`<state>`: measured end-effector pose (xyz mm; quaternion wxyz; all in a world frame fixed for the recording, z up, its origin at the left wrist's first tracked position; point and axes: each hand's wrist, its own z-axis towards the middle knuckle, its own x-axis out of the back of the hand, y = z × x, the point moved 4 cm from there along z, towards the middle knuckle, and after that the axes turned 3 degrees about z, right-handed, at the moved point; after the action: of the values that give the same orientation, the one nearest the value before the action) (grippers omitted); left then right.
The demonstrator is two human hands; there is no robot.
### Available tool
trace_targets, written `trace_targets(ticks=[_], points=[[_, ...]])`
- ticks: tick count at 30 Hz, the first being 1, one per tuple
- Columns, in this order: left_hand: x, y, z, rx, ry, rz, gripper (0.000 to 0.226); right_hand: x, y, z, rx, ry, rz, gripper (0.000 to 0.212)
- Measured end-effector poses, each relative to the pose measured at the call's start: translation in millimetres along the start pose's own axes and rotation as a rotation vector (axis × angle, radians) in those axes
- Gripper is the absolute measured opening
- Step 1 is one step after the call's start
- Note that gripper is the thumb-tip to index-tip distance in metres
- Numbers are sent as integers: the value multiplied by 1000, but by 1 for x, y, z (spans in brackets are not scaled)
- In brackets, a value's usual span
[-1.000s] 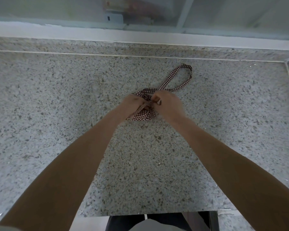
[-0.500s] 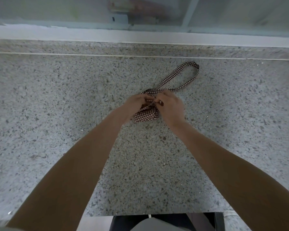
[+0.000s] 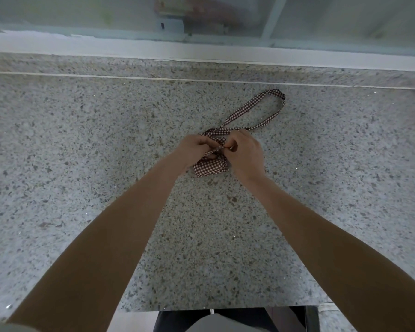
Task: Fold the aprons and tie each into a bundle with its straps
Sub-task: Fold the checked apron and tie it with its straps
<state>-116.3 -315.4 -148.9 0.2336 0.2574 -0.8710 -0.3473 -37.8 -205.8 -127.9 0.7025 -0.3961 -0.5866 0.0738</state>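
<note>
Since the earlier frames the two hands have drawn a short run of strap out between them, where before they were pressed close together over the bundle, and the bundle itself lies on the same spot of the counter. Left hand (image 3: 197, 149) has its fingers curled and pinches one end of the narrow checked strap (image 3: 213, 152); right hand (image 3: 246, 159) pinches the other end between thumb and curled fingers, so the strap runs taut and slightly tilted from hand to hand just above the cloth. Below them the folded gingham apron (image 3: 210, 167), brown and white check, sits as a small compact bundle on the speckled granite countertop (image 3: 82, 164), its near corner showing between the wrists. From under the right hand a long strap loop (image 3: 254, 105) reaches away to the far right, lying flat on the stone and crossing itself near the bundle. At the back a white sill (image 3: 130, 47) borders the counter, with frosted glass (image 3: 70, 15) above it
</note>
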Motion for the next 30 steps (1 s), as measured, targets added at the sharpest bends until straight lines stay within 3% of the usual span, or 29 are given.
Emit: trace_targets(ticks=[7, 12, 15, 17, 21, 25, 30], points=[[1, -5, 4, -95, -27, 48, 24, 0, 0, 0, -3, -13, 9, 20], [-1, -3, 4, -108, 60, 192, 8, -1, 3, 0, -18, -12, 65, 14], [-2, -3, 1, -83, 43, 91, 12, -1, 8, 0, -31, -65, 182, 10], [-1, -3, 0, -67, 21, 33, 17, 1, 14, 0, -131, -100, 340, 10], [2, -4, -3, -35, 11, -19, 19, -1, 23, -3, -526, -113, 840, 18], [3, -12, -6, -10, 21, -92, 20, -4, 29, -5, -725, -117, 822, 16], [0, -16, -10, -39, 134, -264, 24, -10, 32, -3, -834, -136, 818, 19]])
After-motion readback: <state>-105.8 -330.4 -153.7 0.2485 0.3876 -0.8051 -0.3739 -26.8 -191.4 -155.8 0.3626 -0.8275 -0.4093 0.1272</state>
